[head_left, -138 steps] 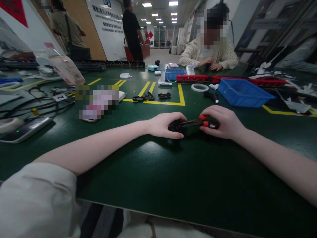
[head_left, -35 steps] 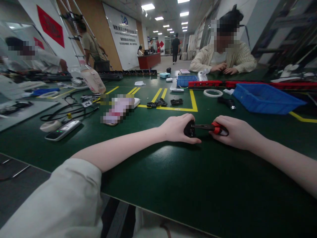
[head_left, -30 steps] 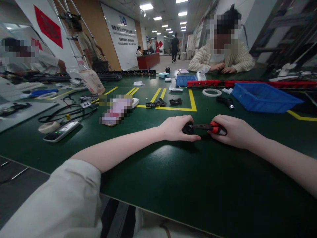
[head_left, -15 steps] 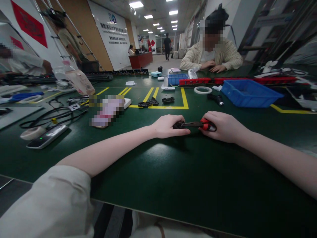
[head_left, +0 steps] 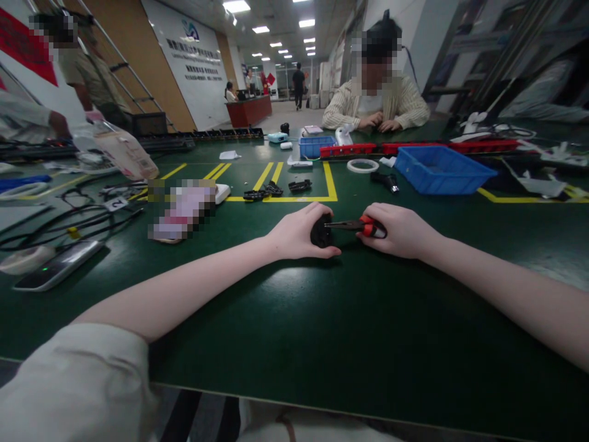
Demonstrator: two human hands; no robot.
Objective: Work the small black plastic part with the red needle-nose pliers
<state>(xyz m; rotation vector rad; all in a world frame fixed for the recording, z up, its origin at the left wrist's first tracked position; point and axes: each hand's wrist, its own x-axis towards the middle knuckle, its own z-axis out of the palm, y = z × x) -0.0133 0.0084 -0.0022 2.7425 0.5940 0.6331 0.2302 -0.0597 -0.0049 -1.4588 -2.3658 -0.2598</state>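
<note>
My left hand (head_left: 301,232) is closed around a small black part (head_left: 321,232), with thumb and fingers on either side of it. My right hand (head_left: 398,229) grips needle-nose pliers (head_left: 368,226) by their red handles. The jaws point left and their tips touch the black part; whether they pinch it I cannot tell. Both hands are just above the green table (head_left: 294,344). Beyond them, several black pieces (head_left: 264,191) lie in a small heap, with another black piece (head_left: 300,185) to their right.
A blue bin (head_left: 442,172), a white ring (head_left: 362,166) and a black tool (head_left: 385,180) stand beyond my right hand. Left of my hands lie a phone (head_left: 184,212), black cables (head_left: 69,224) and a grey device (head_left: 59,265). A person (head_left: 375,104) sits across the table.
The view has turned right, so everything sits further left. My left hand has turned, showing more of the black part between thumb and fingers. The pliers' tips remain at it.
</note>
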